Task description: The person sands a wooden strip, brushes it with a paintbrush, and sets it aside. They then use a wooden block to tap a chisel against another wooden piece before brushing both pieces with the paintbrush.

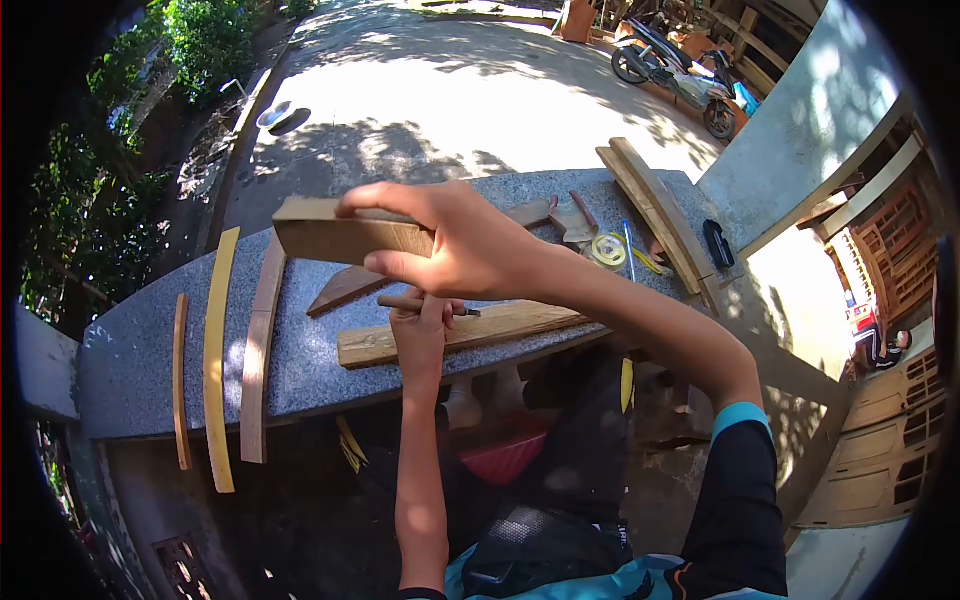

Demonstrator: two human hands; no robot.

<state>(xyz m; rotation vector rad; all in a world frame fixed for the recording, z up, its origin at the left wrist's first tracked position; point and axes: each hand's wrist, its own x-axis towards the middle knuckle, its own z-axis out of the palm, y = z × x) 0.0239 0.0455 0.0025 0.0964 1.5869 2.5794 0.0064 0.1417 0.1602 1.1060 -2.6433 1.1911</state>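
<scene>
My right hand (470,245) is raised over the grey granite table (150,350) and grips a thick wooden block (335,235) by its right end, held flat like a mallet. Below it my left hand (425,330) is closed around a wooden-handled tool (392,301), which looks like a chisel; its tip is hidden by the fingers. The left hand rests on a flat wooden plank (520,322) that lies along the table's near edge. A dark triangular wood piece (345,288) lies just behind the tool.
Three curved wooden strips (215,350) lie across the table's left part and overhang its near edge. Long boards (655,205), a yellow tape roll (607,250), a blue pen (629,245) and a black object (718,243) sit at the right end. A motorbike (670,75) stands behind.
</scene>
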